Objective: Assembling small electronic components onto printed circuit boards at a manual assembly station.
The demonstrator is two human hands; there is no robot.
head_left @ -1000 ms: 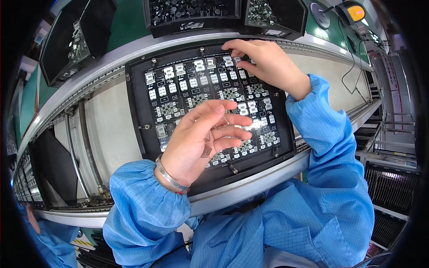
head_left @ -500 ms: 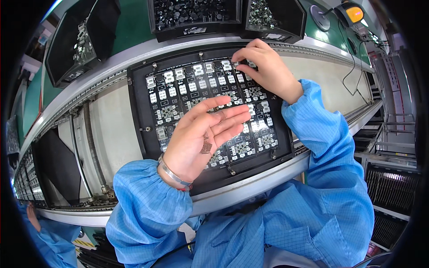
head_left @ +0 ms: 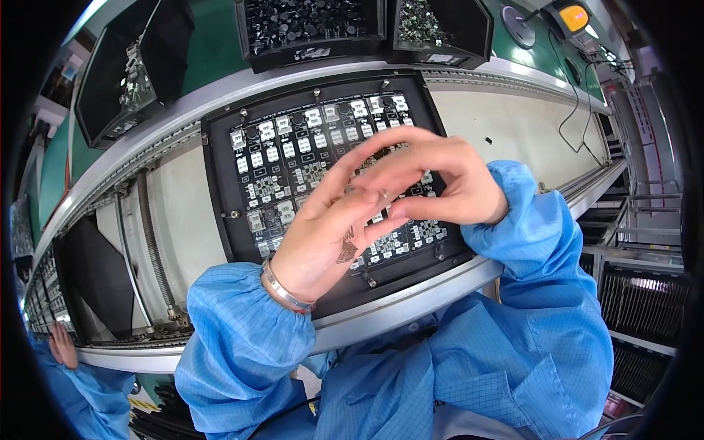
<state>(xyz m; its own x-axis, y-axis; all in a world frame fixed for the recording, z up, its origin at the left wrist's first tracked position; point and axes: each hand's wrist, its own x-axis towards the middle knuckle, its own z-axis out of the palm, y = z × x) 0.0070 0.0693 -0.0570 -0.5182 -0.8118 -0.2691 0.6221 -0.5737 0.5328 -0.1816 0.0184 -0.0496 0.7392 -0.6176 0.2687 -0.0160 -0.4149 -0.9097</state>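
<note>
Both hands are meeting mid-frame above the black tray (head_left: 220, 183) of small circuit boards. Left hand (head_left: 330, 238) is lying open, palm up, holding small parts (head_left: 347, 251). Right hand (head_left: 433, 180) is pinching at the left fingertips (head_left: 383, 192); what it pinches is too small to tell.

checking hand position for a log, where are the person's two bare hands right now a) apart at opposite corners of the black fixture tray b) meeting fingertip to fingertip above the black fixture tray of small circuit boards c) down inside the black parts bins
b: the left hand and right hand come together at the fingertips over the middle of the black fixture tray, not at the black parts bins behind it.
</note>
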